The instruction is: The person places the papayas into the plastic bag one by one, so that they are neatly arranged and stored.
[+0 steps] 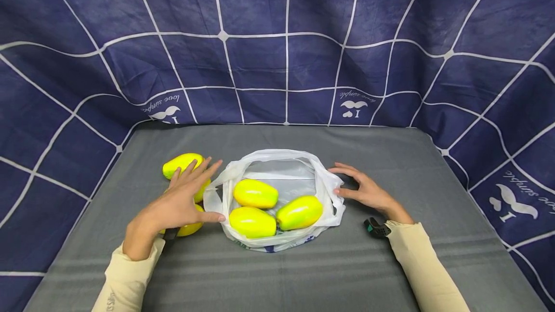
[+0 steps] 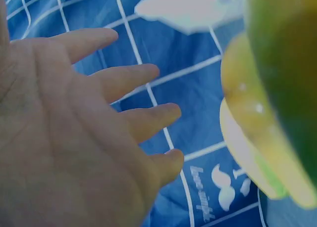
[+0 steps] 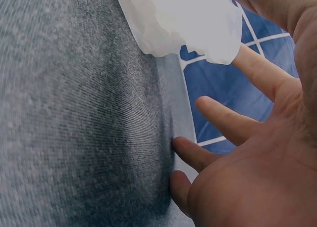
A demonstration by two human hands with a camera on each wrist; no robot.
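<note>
A white plastic bag stands with its mouth spread wide, and three glossy yellow-green oval fruits, like papayas or mangoes, lie in it: one at the back, one in front, one at the right. My left hand is spread beside the bag's left side, thumb tip right at the rim, fingers empty. Under and behind that hand are more such fruits, partly hidden. My right hand is at the bag's right side, its thumb and forefinger touching the plastic, the other fingers loosely spread.
Grey cloth covers the table. A dark blue curtain with white grid lines hangs along the back and both sides. A black strap is on my right wrist.
</note>
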